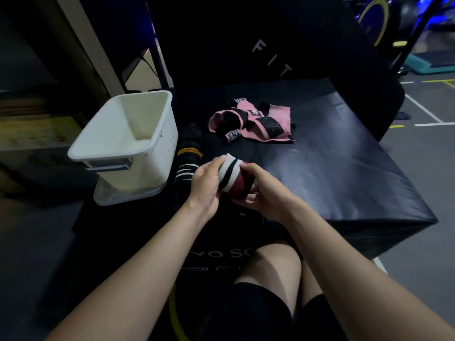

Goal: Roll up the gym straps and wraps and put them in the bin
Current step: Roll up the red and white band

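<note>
Hands (231,190) grip a cylindrical red-and-white fabric roll (234,179).

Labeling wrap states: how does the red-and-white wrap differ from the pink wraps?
The red-and-white wrap is a tight roll gripped by the left hand and right hand; the pink wraps lie loose and spread on the black pad, untouched. Colours differ: maroon and white with black stripes against pink with black patches. Both are outside the white bin.

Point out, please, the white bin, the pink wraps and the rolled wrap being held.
white bin (162,141), head view, on its right outer wall.
pink wraps (279,116), head view, on the flat pink cloth.
rolled wrap (230,171), head view, on its white band.
</note>
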